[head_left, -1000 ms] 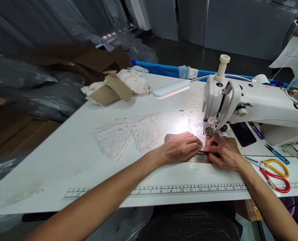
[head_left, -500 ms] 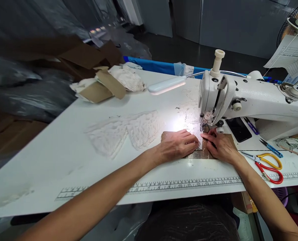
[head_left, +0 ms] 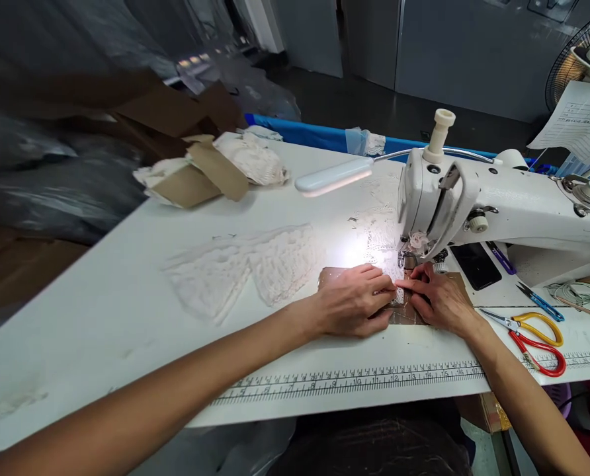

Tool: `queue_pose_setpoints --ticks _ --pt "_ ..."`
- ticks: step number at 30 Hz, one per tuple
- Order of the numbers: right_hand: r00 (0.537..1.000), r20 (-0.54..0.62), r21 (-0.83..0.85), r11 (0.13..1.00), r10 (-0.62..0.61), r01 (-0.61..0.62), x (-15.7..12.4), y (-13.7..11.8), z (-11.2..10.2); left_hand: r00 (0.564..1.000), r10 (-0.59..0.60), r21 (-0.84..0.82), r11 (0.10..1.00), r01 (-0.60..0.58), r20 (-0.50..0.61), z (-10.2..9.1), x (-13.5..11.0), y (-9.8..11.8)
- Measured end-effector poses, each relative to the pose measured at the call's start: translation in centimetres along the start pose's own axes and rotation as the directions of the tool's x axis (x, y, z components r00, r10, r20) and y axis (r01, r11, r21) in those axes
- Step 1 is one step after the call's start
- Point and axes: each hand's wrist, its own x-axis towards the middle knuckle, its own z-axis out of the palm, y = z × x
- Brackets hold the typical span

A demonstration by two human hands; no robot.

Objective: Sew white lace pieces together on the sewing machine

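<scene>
A narrow piece of white lace (head_left: 399,295) lies under the presser foot of a white sewing machine (head_left: 503,198). Left of it, my left hand (head_left: 359,301) is closed with bent fingers at the lace's edge, the fingertips partly hidden. My right hand (head_left: 441,301) rests at the right side, its index finger stretched across to the lace and its thumb held apart. Both hands lie over a brown, shiny plate (head_left: 331,274) on the table. More lace (head_left: 381,228) spreads behind the needle under the lamp's light.
White lace-patterned pieces (head_left: 285,264) lie on the left of the table (head_left: 126,317). A fabric bundle (head_left: 258,157) with cardboard sits at the back. Right are a phone (head_left: 475,266), blue snips (head_left: 540,303) and scissors (head_left: 537,337). A lamp (head_left: 335,176) hangs near the machine head.
The view has shifted slightly, so the table items appear a little lower. My left fingers have curled and drawn in, and my right index finger now reaches close to them at the lace.
</scene>
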Motion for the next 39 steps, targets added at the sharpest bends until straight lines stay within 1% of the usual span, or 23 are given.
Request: queue_pose_setpoints --ticks 6,10,13,15,19,22,24,28,32,35,39 --pt "1.0 0.002 -0.069 0.997 0.02 -0.02 0.3 -0.6 -0.1 0.999 -0.033 0.055 0.998 0.036 -0.043 0.4 0.0 0.1" --pt "0.996 0.021 -0.133 0.987 0.089 -0.085 0.8 -1.1 -0.2 0.996 -0.037 0.07 0.997 0.043 -0.081 0.4 0.0 0.0" --pt "0.989 0.024 -0.175 0.975 0.146 -0.14 1.1 -1.5 -0.3 0.995 -0.047 0.086 0.995 0.055 -0.087 0.5 -0.1 -0.2" --pt "0.987 0.033 -0.168 0.974 0.158 -0.151 1.1 -1.7 -0.5 0.996 -0.065 0.087 0.994 0.071 -0.068 0.6 -0.1 -0.4" --pt "0.989 0.051 -0.122 0.984 0.139 -0.132 0.9 -2.0 -0.9 0.996 -0.085 0.065 0.994 0.085 -0.007 0.6 -0.2 -0.8" --pt "0.99 0.047 -0.119 0.985 0.132 -0.126 0.6 -1.9 -1.0 0.997 -0.08 0.038 0.996 0.081 -0.013 0.6 -0.3 -1.0" --pt "0.993 0.044 -0.109 0.989 0.105 -0.1 0.4 -1.8 -0.9 0.996 -0.082 0.029 0.996 0.083 -0.02 0.6 -0.3 -1.1" --pt "0.997 0.033 -0.127 0.99 0.066 -0.061 0.0 -1.6 -0.7 0.994 -0.105 0.037 0.994 0.104 0.031 0.6 -0.3 -1.2" --pt "0.993 0.058 -0.191 0.977 0.105 -0.092 0.1 -2.0 -0.6 0.989 -0.121 0.06 0.991 0.117 0.085 0.3 0.0 -1.2" --pt "0.985 0.091 -0.222 0.967 0.148 -0.125 0.5 -2.4 -0.8 0.987 -0.125 0.065 0.991 0.119 0.097 0.1 0.2 -1.2" --pt "0.972 0.119 -0.262 0.951 0.202 -0.166 1.0 -2.6 -0.8 0.982 -0.156 0.066 0.987 0.15 0.11 -0.1 0.4 -1.5"
